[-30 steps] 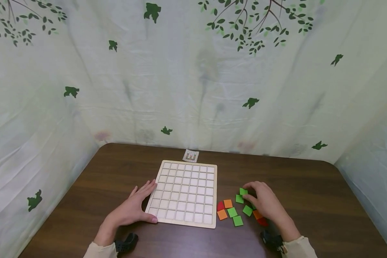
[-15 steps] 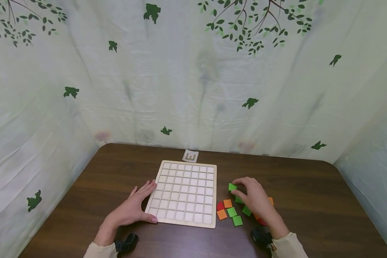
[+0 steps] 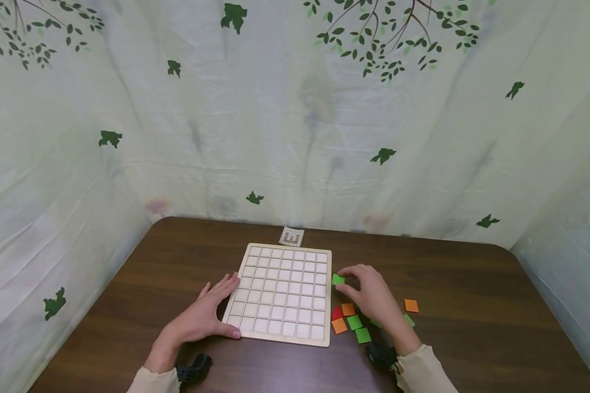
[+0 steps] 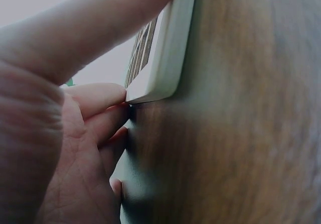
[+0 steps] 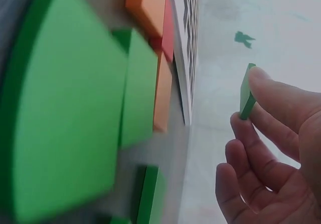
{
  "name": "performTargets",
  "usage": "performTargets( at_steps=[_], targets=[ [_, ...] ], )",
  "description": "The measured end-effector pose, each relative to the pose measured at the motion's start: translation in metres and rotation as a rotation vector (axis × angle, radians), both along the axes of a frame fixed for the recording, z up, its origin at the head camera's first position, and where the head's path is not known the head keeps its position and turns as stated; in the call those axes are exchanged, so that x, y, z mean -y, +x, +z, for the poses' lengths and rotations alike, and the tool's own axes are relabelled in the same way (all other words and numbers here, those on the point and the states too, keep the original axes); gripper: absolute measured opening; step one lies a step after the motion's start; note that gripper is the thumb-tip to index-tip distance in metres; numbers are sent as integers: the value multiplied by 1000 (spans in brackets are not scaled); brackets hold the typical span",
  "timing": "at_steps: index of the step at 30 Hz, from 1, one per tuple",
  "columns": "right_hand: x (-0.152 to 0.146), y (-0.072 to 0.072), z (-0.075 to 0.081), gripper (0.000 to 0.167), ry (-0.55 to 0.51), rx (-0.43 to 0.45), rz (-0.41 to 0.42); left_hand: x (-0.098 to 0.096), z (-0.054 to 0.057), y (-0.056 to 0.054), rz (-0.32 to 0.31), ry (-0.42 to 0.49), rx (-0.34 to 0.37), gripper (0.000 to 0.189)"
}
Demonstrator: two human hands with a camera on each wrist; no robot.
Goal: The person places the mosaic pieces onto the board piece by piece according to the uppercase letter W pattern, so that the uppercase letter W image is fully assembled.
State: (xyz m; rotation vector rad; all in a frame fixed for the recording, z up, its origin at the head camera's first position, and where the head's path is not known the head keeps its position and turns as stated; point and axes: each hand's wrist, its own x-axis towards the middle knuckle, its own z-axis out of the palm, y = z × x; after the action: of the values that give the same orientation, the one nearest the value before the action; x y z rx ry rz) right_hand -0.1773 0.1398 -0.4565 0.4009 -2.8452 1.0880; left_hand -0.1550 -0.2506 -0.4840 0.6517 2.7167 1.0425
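A pale wooden grid board (image 3: 278, 295) with white square cells lies on the table. My left hand (image 3: 204, 314) rests against its left side, fingers extended and thumb at the near left corner. In the left wrist view, the fingertips (image 4: 103, 97) touch the board's edge (image 4: 168, 58). My right hand (image 3: 371, 292) pinches a green square tile (image 3: 338, 280) between thumb and fingers, close to the board's right edge. The right wrist view has this green tile (image 5: 247, 92) held up off the table, the other fingers loosely bent.
Right of the board lie loose tiles: a red tile (image 3: 336, 313), an orange tile (image 3: 339, 326), a green tile (image 3: 363, 335) and several more, some partly under the right forearm. Another orange tile (image 3: 411, 305) sits farther right. A small printed card (image 3: 291, 236) is behind the board.
My right hand has carried the green tile leftward from the loose tiles to beside the board. An orange tile at the right has come into view. The left hand stays put.
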Motion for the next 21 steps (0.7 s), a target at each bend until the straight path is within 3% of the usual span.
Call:
performTargets(
  at_steps=[21],
  targets=[
    [37,-20,-8,23,-38,19,46,-2,-1,0,0,6,-2,119]
  ],
)
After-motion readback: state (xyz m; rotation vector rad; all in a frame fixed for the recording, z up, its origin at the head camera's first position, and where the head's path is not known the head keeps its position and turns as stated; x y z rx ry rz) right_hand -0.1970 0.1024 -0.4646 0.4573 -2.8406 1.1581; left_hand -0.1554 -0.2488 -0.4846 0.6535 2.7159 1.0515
